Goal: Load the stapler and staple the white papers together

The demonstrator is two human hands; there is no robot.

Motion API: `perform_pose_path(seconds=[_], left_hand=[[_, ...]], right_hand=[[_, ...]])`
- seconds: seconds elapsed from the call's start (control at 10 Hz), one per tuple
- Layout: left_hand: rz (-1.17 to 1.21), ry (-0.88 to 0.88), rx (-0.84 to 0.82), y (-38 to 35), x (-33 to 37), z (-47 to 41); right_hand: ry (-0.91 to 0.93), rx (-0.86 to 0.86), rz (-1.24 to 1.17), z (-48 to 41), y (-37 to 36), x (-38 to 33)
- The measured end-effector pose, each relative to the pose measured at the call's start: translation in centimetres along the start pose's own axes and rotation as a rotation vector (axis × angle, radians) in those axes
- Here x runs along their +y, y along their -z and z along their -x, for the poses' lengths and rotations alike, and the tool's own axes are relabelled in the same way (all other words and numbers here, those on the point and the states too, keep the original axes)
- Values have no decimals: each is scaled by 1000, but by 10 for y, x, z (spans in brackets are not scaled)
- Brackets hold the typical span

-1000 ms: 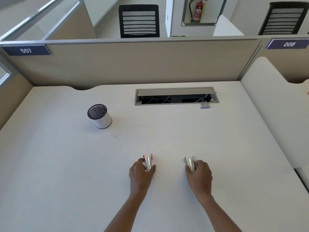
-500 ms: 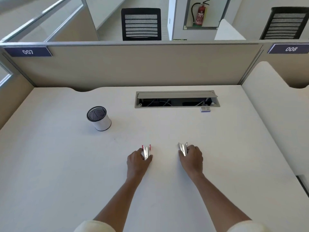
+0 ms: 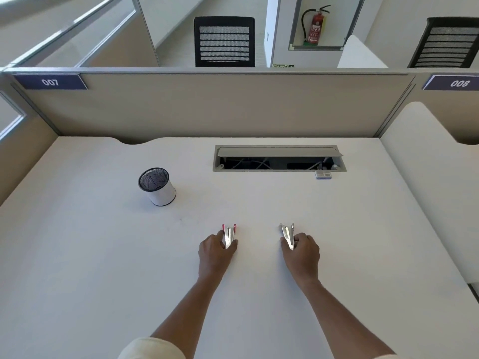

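Note:
My left hand point(image 3: 216, 251) rests on the white desk point(image 3: 103, 255), fingers closed around a small stapler with red tips point(image 3: 229, 235) that points away from me. My right hand point(image 3: 302, 252) grips a second small metal stapler point(image 3: 287, 234), its jaws spread in a V. Both staplers lie on the desk surface, about a hand's width apart. A small box point(image 3: 323, 174), perhaps staples, sits by the cable slot. No white papers are in view.
A white cup with a black mesh top point(image 3: 156, 186) stands at the left middle of the desk. An open cable tray slot point(image 3: 278, 159) lies at the back centre. Beige partition walls point(image 3: 207, 104) close the back and sides.
Both hands with their staplers have slid forward on the desk, away from me, and the arms are stretched further. The view tilted slightly downward.

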State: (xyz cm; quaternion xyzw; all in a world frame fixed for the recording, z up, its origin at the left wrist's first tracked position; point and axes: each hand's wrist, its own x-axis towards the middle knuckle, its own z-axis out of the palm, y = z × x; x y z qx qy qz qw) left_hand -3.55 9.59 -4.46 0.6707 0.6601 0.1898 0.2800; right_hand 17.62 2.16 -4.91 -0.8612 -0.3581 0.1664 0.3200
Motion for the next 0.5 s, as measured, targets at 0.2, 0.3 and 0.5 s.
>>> perform_pose_path(seconds=[0.2, 0.3, 0.5], left_hand=[[19, 1, -21, -1, -4, -4], [32, -7, -33, -2, -6, -3], [29, 3, -45, -2, -7, -4]], right_hand=[[4, 5, 11, -1, -2, 3], [-1, 2, 12, -1, -1, 3], [-7, -10, -13, 0, 2, 3]])
